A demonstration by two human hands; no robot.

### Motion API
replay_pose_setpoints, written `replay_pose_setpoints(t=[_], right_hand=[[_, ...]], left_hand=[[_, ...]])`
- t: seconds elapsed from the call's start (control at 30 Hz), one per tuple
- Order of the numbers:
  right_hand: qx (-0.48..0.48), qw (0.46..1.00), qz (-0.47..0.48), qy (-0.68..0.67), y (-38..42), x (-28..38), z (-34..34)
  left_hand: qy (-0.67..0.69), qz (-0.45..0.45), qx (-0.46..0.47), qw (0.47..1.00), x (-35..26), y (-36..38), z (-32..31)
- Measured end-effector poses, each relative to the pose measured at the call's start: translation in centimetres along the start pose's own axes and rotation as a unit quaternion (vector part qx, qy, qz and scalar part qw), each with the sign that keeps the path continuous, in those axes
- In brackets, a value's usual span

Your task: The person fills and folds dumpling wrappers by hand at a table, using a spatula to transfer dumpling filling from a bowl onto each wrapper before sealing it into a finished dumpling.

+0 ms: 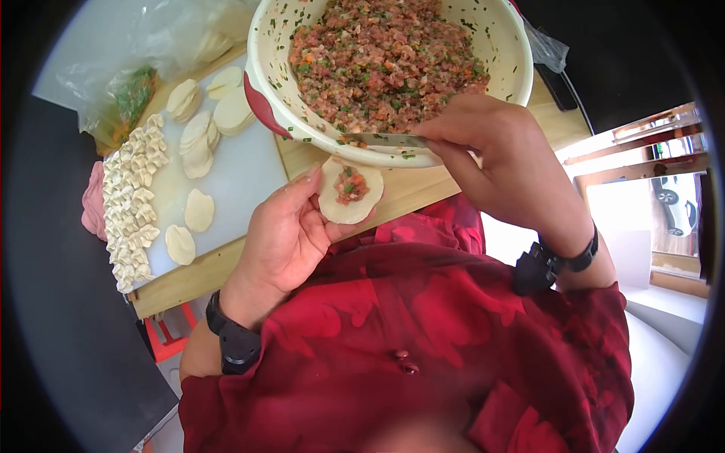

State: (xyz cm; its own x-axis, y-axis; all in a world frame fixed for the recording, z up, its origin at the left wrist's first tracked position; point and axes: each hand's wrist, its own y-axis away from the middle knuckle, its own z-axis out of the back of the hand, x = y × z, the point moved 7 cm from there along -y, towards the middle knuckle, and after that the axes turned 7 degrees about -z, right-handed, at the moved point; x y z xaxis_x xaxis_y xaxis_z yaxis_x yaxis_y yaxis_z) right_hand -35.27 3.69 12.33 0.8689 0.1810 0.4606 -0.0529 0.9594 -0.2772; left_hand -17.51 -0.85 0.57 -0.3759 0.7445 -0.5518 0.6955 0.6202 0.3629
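On the fingers of my left hand (283,230) rests a round dumpling wrapper (368,209), its edge pinched near the thumb. A small mound of meat filling (350,186) with green bits sits in its middle. My right hand (491,155) grips a flat metal utensil (385,140), which lies across the near rim of the large cream bowl (260,57). Minced meat (389,68) flecked with green and orange fills much of that bowl. The wrapper is just below the bowl's near rim, close under the utensil's tip.
Left of the bowl, a white board (253,177) carries stacked wrappers (198,143), two single wrappers (199,210) and rows of folded dumplings (130,200). A plastic bag (136,98) with greens lies behind them. The wooden table's (208,264) near edge runs close to my body.
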Motion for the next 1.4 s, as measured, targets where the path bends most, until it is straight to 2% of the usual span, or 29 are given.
replay_pose_setpoints(t=[0.27,0.43,0.63,0.7,0.83,0.9,0.97,1.07,1.17,1.33,1.4], right_hand=[[-0.008,0.998,0.014,-0.059,2.7,1.5,0.7],[-0.054,0.994,0.098,0.006,2.1,1.8,0.8],[-0.018,0.987,0.150,0.045,2.3,2.2,-0.5],[-0.032,0.988,0.151,0.016,2.3,2.3,-0.3],[-0.066,0.986,0.154,-0.017,2.0,2.7,-0.2],[-0.073,0.984,0.163,0.006,1.8,2.6,-0.2],[-0.078,0.982,0.172,0.027,1.7,2.7,0.1],[-0.103,0.981,0.157,-0.041,1.8,2.5,2.4],[-0.024,0.989,0.095,-0.114,1.7,2.0,1.8],[-0.022,0.991,0.037,-0.125,1.3,1.2,0.8],[-0.010,0.985,-0.036,-0.167,1.2,0.3,0.8]], left_hand=[[0.004,-0.017,0.000,1.000,-0.3,0.1,-0.3],[0.000,-0.016,0.006,1.000,-0.4,0.4,0.0],[-0.026,-0.031,-0.016,0.999,-1.0,1.5,0.5],[-0.011,-0.046,0.017,0.999,-1.6,2.1,-0.1],[-0.011,-0.066,0.019,0.998,-2.8,1.3,-1.5],[0.007,-0.073,0.073,0.995,-3.3,1.0,-2.7],[-0.008,-0.089,0.070,0.993,-3.5,0.6,-3.1],[-0.003,-0.109,0.069,0.992,-4.0,0.3,-3.0],[0.018,-0.101,0.089,0.991,-4.1,0.0,-2.9],[-0.010,-0.108,0.092,0.990,-3.8,-0.2,-3.2],[0.000,-0.127,0.072,0.989,-4.2,-0.1,-3.0]])
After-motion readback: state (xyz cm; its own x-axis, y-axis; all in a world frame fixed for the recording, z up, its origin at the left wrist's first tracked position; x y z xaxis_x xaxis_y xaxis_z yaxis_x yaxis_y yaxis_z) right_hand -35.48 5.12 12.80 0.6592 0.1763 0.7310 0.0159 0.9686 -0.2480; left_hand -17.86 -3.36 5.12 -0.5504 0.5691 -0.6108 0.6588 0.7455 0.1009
